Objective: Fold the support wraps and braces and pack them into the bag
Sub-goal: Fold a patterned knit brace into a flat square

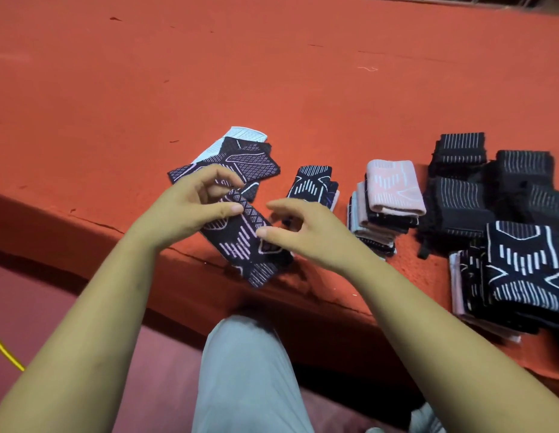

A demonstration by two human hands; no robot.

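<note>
A black wrap with pink lines [240, 242] lies slanted at the front edge of the red table [272, 73]. My left hand [190, 204] pinches its upper end between thumb and curled fingers. My right hand [306, 229] grips its right edge, thumb on the fabric and fingers curled over it. Behind my left hand lie unfolded black-and-pink wraps [243, 159] on top of a white one [240, 134]. A folded black wrap [312, 185] sits just beyond my right hand. No bag is in view.
To the right stand a stack topped by a pink folded wrap [393, 189], a heap of black striped braces [471, 185] and a stack of black-and-white wraps [521, 270]. My grey-trousered knee [240, 370] is below the table edge. A yellow cord [6, 351] runs along the floor at left.
</note>
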